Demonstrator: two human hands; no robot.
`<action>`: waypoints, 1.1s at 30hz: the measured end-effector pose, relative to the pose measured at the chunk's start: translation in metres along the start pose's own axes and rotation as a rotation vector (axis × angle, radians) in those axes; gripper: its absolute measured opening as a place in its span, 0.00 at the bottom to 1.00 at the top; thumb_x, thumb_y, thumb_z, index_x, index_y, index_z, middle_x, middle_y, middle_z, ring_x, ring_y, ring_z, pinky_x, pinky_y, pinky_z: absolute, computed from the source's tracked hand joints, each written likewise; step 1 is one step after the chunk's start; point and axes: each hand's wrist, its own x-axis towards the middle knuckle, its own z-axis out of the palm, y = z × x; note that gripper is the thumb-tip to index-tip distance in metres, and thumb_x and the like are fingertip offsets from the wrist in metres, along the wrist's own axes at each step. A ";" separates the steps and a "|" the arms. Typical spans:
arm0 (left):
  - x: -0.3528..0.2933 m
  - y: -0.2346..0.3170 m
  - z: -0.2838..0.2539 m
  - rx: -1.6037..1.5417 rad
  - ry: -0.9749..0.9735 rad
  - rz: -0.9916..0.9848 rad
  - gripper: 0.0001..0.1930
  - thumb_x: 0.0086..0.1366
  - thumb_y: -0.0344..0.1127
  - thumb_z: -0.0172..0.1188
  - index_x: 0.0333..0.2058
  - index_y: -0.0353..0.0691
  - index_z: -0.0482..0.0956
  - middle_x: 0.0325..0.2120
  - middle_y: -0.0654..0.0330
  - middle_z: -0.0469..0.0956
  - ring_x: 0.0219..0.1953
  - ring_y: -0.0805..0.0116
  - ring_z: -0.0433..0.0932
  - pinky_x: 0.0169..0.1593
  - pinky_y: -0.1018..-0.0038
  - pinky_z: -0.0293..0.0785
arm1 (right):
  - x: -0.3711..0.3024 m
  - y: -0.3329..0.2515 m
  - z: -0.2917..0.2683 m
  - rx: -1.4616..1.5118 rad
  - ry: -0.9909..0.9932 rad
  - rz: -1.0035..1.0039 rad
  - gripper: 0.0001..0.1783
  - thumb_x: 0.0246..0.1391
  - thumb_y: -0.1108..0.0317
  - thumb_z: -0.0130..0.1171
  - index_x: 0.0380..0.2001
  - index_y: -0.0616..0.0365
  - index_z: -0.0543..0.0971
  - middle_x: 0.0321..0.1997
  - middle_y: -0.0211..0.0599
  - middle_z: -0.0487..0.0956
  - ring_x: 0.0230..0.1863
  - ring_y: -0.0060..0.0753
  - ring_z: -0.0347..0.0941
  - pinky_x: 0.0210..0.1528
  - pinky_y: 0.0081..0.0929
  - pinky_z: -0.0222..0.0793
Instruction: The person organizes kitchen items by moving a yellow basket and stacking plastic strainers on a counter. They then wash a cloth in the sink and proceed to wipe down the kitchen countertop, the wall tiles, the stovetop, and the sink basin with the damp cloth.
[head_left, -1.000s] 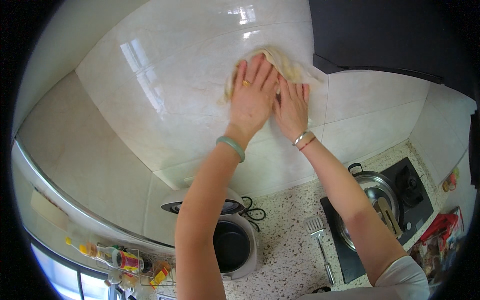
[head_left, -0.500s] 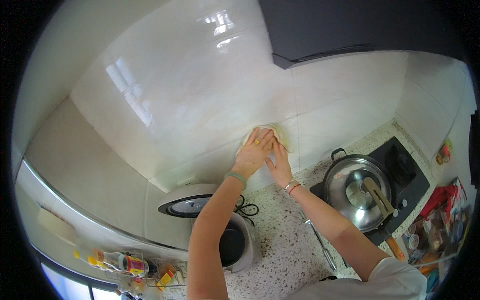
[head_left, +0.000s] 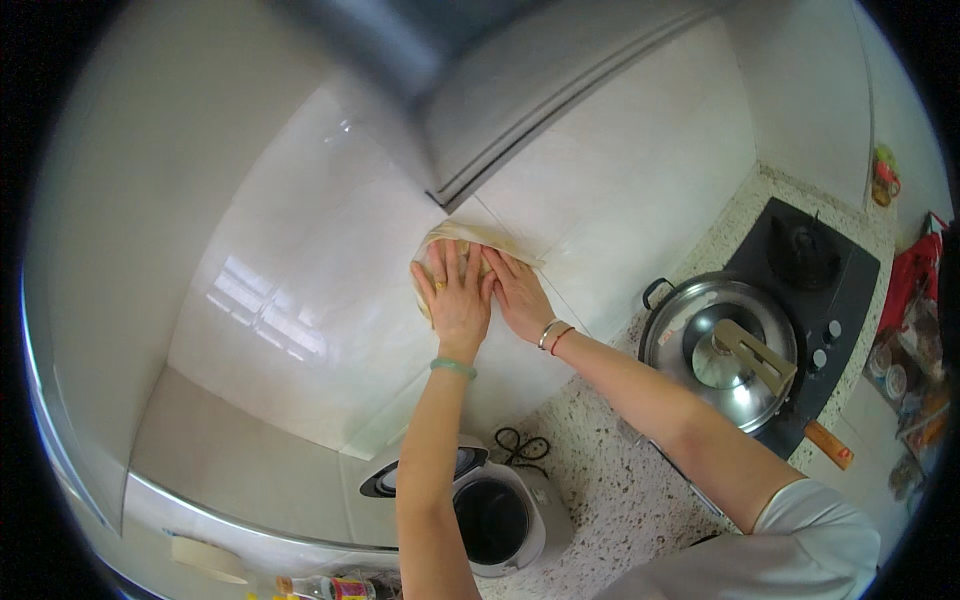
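Observation:
A pale yellowish cloth [head_left: 462, 231] lies bunched against the glossy white wall tiles [head_left: 360, 230], just below the corner of the dark range hood [head_left: 560, 100]. My left hand [head_left: 458, 305] presses flat on it with the fingers spread. Close beside, my right hand [head_left: 520, 298] rests with fingers stretched out over the cloth's right part, touching or nearly touching the left. Both palms face the wall, so part of the cloth is hidden under them. I wear a green bangle on the left wrist and a silver bangle with a red cord on the right.
Below my left arm a rice cooker [head_left: 540, 525] stands with its lid up on the speckled countertop [head_left: 610, 480]. To the right, a lidded pan [head_left: 720, 350] sits on the black gas stove [head_left: 835, 270], its wooden handle [head_left: 828, 445] jutting out. Bottles [head_left: 335, 588] are at the lower left.
Both hands and the cloth have moved up the wall and to the left, closer beneath the hood's corner. My view has tilted, and the left fingers are more widely spread.

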 end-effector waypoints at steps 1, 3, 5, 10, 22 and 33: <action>0.006 0.007 0.004 0.003 0.011 0.004 0.26 0.66 0.48 0.50 0.61 0.50 0.65 0.65 0.56 0.55 0.69 0.50 0.46 0.67 0.42 0.35 | -0.002 0.004 -0.003 0.112 -0.004 0.076 0.33 0.58 0.73 0.46 0.67 0.57 0.52 0.71 0.45 0.52 0.70 0.48 0.49 0.69 0.39 0.47; 0.013 0.021 0.019 -0.025 -0.084 0.086 0.26 0.65 0.47 0.52 0.61 0.48 0.66 0.66 0.56 0.54 0.69 0.51 0.45 0.67 0.43 0.34 | -0.011 0.015 -0.002 0.273 0.025 0.193 0.35 0.57 0.77 0.45 0.67 0.58 0.51 0.71 0.47 0.51 0.71 0.47 0.47 0.69 0.35 0.47; 0.017 0.040 0.036 -0.042 -0.173 0.167 0.27 0.64 0.46 0.53 0.61 0.47 0.65 0.66 0.56 0.54 0.70 0.53 0.43 0.68 0.44 0.33 | -0.030 0.025 -0.005 0.366 0.097 0.286 0.36 0.55 0.80 0.43 0.68 0.59 0.49 0.72 0.47 0.49 0.72 0.46 0.45 0.70 0.33 0.47; -0.003 0.086 0.094 -0.043 -0.297 0.337 0.27 0.66 0.47 0.50 0.62 0.49 0.62 0.67 0.59 0.52 0.70 0.56 0.41 0.69 0.47 0.31 | -0.136 0.042 -0.012 0.417 -0.011 0.545 0.35 0.59 0.73 0.43 0.68 0.60 0.46 0.73 0.47 0.44 0.74 0.42 0.39 0.72 0.32 0.40; -0.043 0.147 0.184 -0.180 -0.384 0.626 0.29 0.67 0.38 0.47 0.66 0.43 0.54 0.67 0.60 0.49 0.70 0.62 0.41 0.71 0.55 0.35 | -0.295 0.050 -0.020 0.455 -0.410 0.852 0.32 0.67 0.59 0.37 0.68 0.60 0.47 0.74 0.45 0.43 0.74 0.43 0.38 0.72 0.35 0.40; -0.171 0.179 0.242 -0.058 -0.621 0.808 0.33 0.60 0.29 0.48 0.65 0.35 0.52 0.67 0.58 0.50 0.70 0.61 0.44 0.72 0.58 0.36 | -0.323 0.090 -0.023 0.556 -0.242 0.924 0.34 0.66 0.60 0.38 0.69 0.59 0.43 0.74 0.46 0.40 0.75 0.41 0.35 0.73 0.32 0.35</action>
